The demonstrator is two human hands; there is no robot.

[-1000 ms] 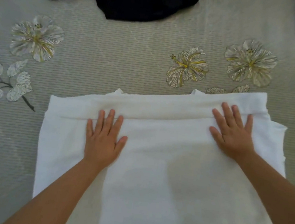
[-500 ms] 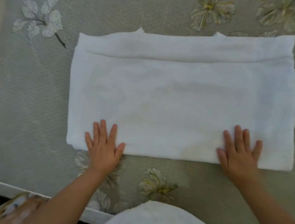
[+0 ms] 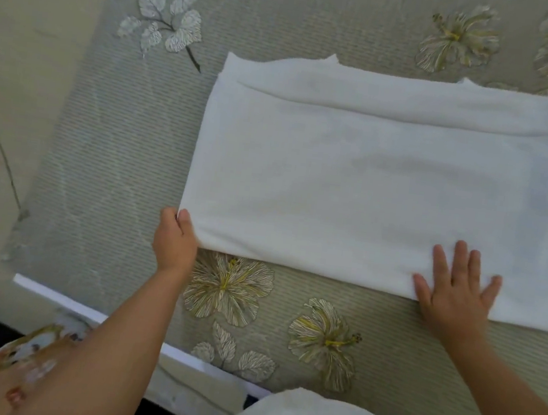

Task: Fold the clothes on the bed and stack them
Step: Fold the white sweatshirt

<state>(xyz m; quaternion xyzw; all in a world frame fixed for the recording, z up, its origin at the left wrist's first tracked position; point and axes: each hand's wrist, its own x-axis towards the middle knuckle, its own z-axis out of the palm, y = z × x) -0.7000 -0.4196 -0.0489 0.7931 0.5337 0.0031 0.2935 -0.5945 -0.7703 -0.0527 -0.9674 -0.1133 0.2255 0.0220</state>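
From my seat I see the white garment (image 3: 389,187) lying flat on the bed cover (image 3: 129,141), folded into a wide rectangle, with a narrower band of its cloth showing along the far edge. It sits toward the right of the view, and its right end runs out of frame.

My left hand (image 3: 174,241) is at the near left corner of the garment. The fingers are curled closed around that corner, thumb on top of the cloth, and the corner looks slightly lifted off the cover, though the blur there makes me unsure how far.

My right hand (image 3: 455,291) lies palm down on the near edge of the garment, toward its right side. Its fingers are spread and straight, pressing flat on the cloth and gripping nothing; the heel of the palm reaches just past the edge onto the cover.

The cover is grey-green, printed with pale flowers (image 3: 228,288) and leaves.
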